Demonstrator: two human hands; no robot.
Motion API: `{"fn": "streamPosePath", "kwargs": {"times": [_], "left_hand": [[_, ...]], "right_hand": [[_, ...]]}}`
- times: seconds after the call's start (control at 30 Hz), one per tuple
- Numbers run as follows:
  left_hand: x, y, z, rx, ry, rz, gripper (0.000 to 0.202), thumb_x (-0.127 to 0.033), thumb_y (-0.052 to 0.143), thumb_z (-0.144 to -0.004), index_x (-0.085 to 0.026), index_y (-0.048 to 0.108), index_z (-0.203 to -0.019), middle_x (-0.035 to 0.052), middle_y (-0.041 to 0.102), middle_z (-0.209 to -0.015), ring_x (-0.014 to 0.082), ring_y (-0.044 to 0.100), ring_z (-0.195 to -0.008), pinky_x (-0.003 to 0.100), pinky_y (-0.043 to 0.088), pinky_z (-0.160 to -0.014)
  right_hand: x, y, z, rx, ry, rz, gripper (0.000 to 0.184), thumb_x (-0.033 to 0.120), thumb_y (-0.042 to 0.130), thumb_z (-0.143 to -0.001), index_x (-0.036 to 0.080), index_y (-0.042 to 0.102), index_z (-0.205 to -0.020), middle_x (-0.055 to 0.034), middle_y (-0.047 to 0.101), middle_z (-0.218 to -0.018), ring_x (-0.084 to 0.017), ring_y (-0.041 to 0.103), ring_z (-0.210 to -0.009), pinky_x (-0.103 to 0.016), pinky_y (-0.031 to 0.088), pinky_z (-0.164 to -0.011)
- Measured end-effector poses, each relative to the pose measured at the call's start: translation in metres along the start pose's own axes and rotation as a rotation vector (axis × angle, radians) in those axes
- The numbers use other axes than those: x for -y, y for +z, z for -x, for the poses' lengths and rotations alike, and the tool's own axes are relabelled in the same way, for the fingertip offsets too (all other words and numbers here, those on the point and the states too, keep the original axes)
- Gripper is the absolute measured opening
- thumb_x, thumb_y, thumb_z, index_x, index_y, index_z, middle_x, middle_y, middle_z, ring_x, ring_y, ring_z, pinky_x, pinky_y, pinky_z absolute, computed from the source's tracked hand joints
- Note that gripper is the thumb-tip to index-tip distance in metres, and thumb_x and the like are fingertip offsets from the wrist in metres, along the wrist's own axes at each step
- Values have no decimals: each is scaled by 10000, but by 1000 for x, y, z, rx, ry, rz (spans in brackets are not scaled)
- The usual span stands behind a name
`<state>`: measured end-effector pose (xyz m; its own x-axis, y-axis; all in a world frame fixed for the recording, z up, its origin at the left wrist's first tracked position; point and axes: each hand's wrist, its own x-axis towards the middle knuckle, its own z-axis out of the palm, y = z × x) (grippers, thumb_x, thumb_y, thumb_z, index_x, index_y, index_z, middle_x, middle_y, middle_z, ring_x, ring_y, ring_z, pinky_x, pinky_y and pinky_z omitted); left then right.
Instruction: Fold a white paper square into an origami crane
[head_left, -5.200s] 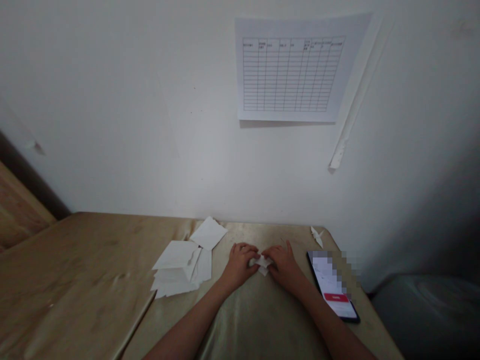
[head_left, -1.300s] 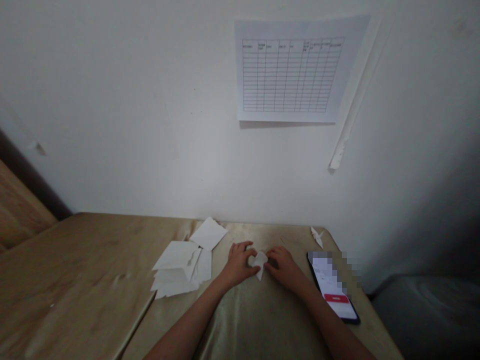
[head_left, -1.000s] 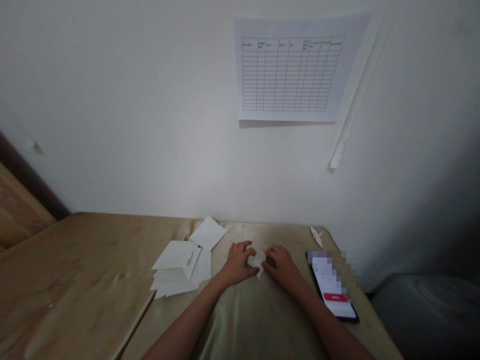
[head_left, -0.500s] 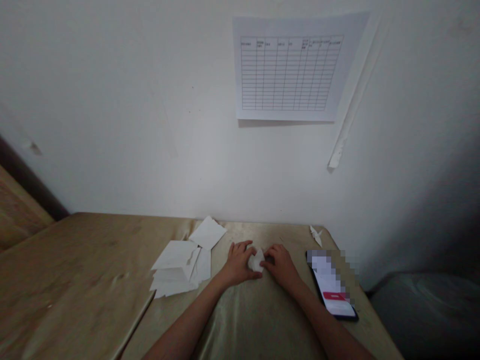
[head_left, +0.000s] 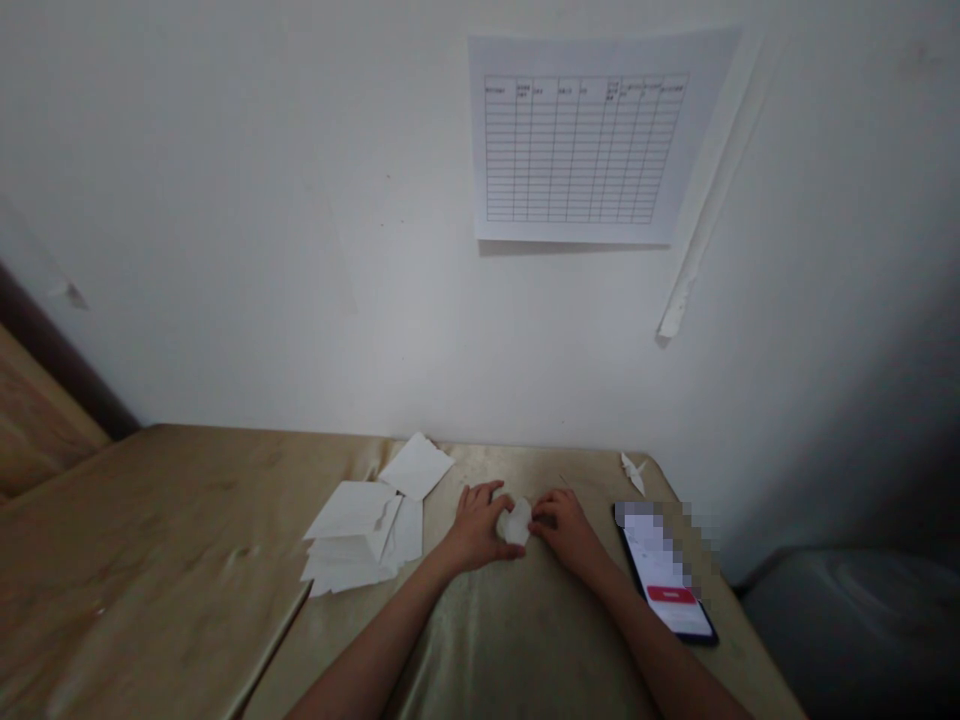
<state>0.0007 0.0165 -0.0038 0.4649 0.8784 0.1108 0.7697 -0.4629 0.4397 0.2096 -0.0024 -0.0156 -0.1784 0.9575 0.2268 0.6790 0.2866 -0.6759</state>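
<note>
"Where's the piece they're working on?"

"Right between the two hands. The folded paper (head_left: pixel 514 521) rests low over the table (head_left: pixel 187 560). The left hand (head_left: pixel 476 528) is at its left edge and the right hand (head_left: pixel 566 528) at its right edge. Both are curled inward and pinch it with fingertips and thumbs."

"Is either hand closer?"

"No, both touch it. The left thumb seems to hook round its near edge."

"Which way does it lie?"

"I'd say it's a little longer from the person's side toward the wall than across. It's small and bunched, though, so I cannot tell which end is the tip."

"What's around them?"

"A loose stack of white sheets (head_left: pixel 360 540) lies just left of the left hand, not touching it. A phone (head_left: pixel 664 575) with a lit screen lies to the right of the right wrist, lengthwise toward the wall. Beyond the right hand, near the wall, there's a small paper figure (head_left: pixel 634 470). A ruled chart (head_left: pixel 581 140) hangs on the wall above."
</note>
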Motion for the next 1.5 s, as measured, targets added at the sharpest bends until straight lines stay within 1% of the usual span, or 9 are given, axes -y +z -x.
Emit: {"fn": "streamPosePath", "kwargs": {"times": [0.17, 0.23, 0.37, 0.5, 0.73, 1.03, 1.3, 1.5], "left_hand": [[-1, 0, 0, 11, -11, 7, 682, -469, 905, -562, -268, 644, -1159, 147, 487, -1484, 391, 399, -1412, 650, 189, -1188], [-1, 0, -1, 14, -11, 7, 684, -478, 905, -558, -266, 642, -1153, 145, 487, -1484, 391, 399, -1411, 651, 185, -1188], [1, 0, -1, 16, 0, 9, 687, -506, 903, -549, -270, 642, -1139, 139, 490, -1481, 390, 408, -1402, 657, 190, -1180], [2, 1, -2, 8, 2, 7, 663, -499, 906, -548, -283, 654, -1122, 130, 497, -1475, 388, 418, -1393, 659, 194, -1174], [2, 1, -2, 1, -7, 40, 664, -475, 916, -540, -263, 661, -1115, 134, 498, -1474, 393, 408, -1401, 663, 175, -1183], [1, 1, -1, -6, -9, 43, 650, -467, 923, -533, -267, 671, -1098, 133, 509, -1466, 398, 418, -1395, 666, 186, -1178], [1, 1, -2, -6, -4, 24, 663, -480, 920, -536, -261, 671, -1111, 145, 505, -1469, 398, 429, -1383, 658, 198, -1174], [3, 4, -1, -35, 17, 15, 678, -516, 912, -536, -247, 676, -1112, 156, 521, -1455, 399, 442, -1371, 659, 218, -1168]], "right_hand": [[3, 5, 1, -68, 3, -8, 28, 197, 741, -786, 215, 750, -805, -61, 672, -979, -233, 556, -1060, -359, 418, -976], [4, 6, 1, -84, 27, -8, 20, 191, 747, -774, 210, 741, -770, -59, 667, -955, -232, 555, -1048, -352, 417, -965], [4, 8, 0, -86, 71, -22, 41, 180, 750, -757, 203, 725, -733, -58, 666, -935, -236, 554, -1045, -349, 410, -955], [1, 8, -2, -78, 67, -37, 46, 190, 751, -754, 203, 723, -719, -62, 668, -924, -240, 554, -1039, -354, 409, -948], [-3, 8, -2, -77, 50, -62, 67, 165, 728, -761, 225, 756, -758, -62, 674, -941, -247, 552, -1053, -381, 410, -981], [0, 4, 1, -86, 18, -50, 99, 151, 698, -773, 230, 742, -732, -70, 671, -986, -256, 525, -1095, -407, 403, -1012], [4, 4, 0, -69, 12, 36, 85, 174, 685, -800, 226, 737, -756, -73, 663, -946, -261, 497, -1117, -401, 382, -1019], [4, 2, 1, -82, 16, 15, 82, 210, 684, -833, 236, 750, -793, -72, 660, -986, -259, 495, -1124, -413, 364, -1049]]}}
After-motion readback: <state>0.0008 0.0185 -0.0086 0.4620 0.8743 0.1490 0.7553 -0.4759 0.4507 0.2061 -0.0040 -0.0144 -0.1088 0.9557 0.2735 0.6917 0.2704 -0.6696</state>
